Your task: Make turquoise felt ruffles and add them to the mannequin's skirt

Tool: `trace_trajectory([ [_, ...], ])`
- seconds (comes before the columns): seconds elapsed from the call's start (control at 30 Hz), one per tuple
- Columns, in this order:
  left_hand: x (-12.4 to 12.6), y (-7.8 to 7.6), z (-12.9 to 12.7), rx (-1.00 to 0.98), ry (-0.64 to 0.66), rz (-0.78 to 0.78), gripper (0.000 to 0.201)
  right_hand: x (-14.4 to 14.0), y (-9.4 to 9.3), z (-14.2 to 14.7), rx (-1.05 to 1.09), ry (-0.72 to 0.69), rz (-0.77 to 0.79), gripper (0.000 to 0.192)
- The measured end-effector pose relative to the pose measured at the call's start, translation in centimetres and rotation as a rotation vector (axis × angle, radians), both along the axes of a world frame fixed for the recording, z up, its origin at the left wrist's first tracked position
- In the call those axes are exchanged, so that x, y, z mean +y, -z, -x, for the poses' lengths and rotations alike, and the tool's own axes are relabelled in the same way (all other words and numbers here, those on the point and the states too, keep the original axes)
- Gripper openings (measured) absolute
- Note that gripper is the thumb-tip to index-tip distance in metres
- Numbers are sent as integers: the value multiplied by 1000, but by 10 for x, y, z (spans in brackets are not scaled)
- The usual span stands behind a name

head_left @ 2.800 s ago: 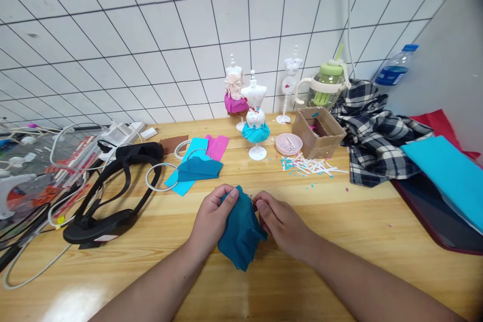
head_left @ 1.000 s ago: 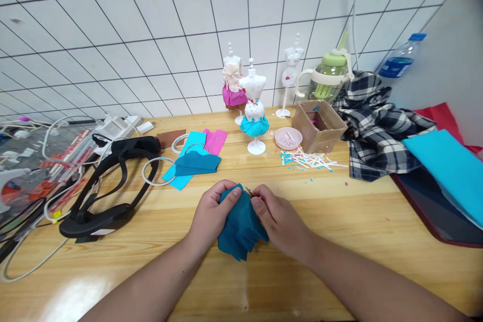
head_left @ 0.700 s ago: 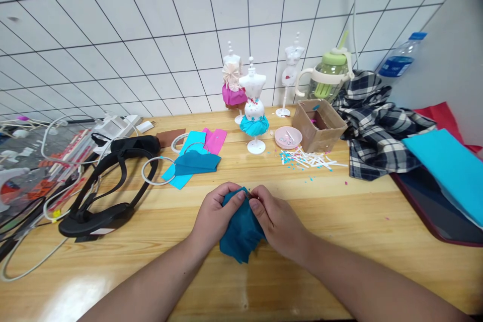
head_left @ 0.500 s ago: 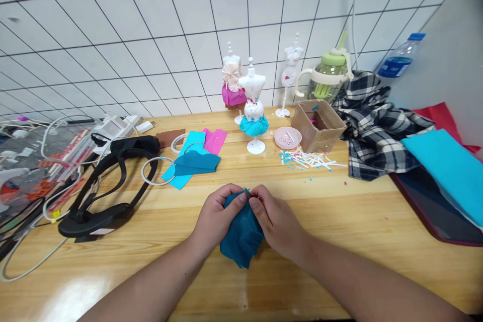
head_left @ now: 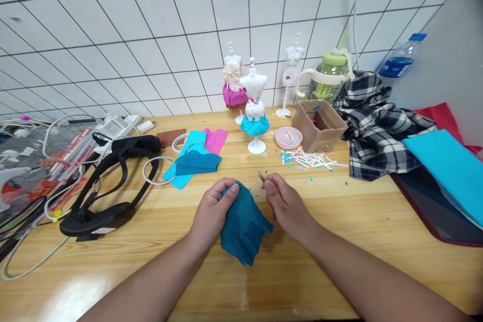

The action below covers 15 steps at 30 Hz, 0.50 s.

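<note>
A piece of dark teal crepe paper or cloth [head_left: 243,226] hangs with a ragged lower edge over the table. My left hand [head_left: 216,206] pinches its top edge between thumb and fingers. To the right of the piece, my right hand [head_left: 283,200] is closed round a small pair of scissors [head_left: 261,176]. Only the pointed metal tips show, a little apart and clear of the teal piece; the handles are hidden in my fingers. Small dark scraps lie on the wood between my hands.
Small white dress forms stand at the back, the nearest one [head_left: 253,85] in a blue skirt. Beside them are a pink dish [head_left: 288,138], paper strips [head_left: 309,159] and a cardboard box [head_left: 320,128]. Coloured sheets [head_left: 198,162] and a black headset [head_left: 98,217] lie left.
My hands have come apart. The right hand has moved right, off the teal piece, and the scissor tips now show. The piece hangs wider open from my left hand, with dark scraps beside it.
</note>
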<state>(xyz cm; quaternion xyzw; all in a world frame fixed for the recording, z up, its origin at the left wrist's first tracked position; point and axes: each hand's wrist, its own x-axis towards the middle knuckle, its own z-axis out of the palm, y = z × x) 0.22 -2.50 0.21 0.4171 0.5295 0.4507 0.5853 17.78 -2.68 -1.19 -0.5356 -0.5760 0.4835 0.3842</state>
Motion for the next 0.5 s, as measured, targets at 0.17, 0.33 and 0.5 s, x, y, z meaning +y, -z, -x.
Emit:
trace_trajectory([
  [0.17, 7, -7, 12, -114, -73, -47, 32, 11, -2, -5, 595, -152, 621, 34],
  [0.33, 9, -14, 17, -144, -96, -66, 33, 20, 11, -3, 688, 84, 618, 21],
  [0.5, 8, -12, 14, -127, -12, -26, 38, 26, 8, -15, 509, 109, 237, 34],
])
